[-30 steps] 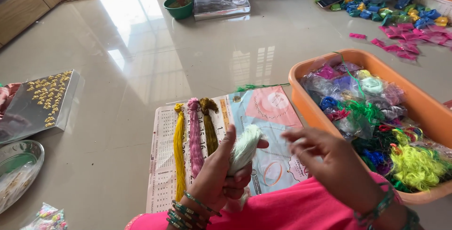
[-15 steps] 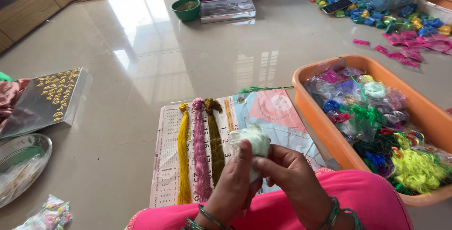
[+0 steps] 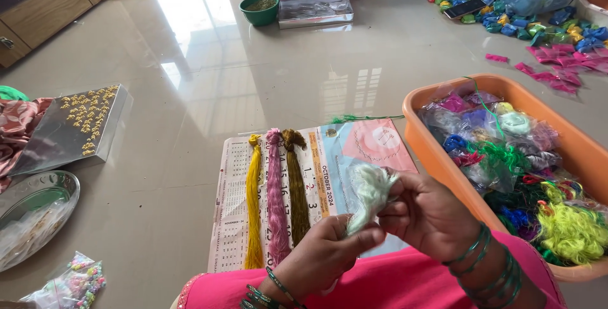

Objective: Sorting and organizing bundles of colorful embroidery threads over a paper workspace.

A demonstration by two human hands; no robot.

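Glossy tiled floor (image 3: pixel 190 94) below, we pinch the pale green thread bundle (image 3: pixel 368 190) with left hand (image 3: pixel 323 255) and right hand (image 3: pixel 430 214), better keeping strands taut, untangled, over the calendar sheet (image 3: pixel 231 220).

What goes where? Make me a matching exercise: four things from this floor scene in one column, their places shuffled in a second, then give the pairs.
Things:
1. pale green skein
2. yellow skein
3. green bowl
4. bead bag

Places:
A. far end of the floor, beside a steel tray
B. lying on the calendar
C. floor at bottom left
D. held between the left hand and right hand

Pairs: 1-D, 2-B, 3-A, 4-C
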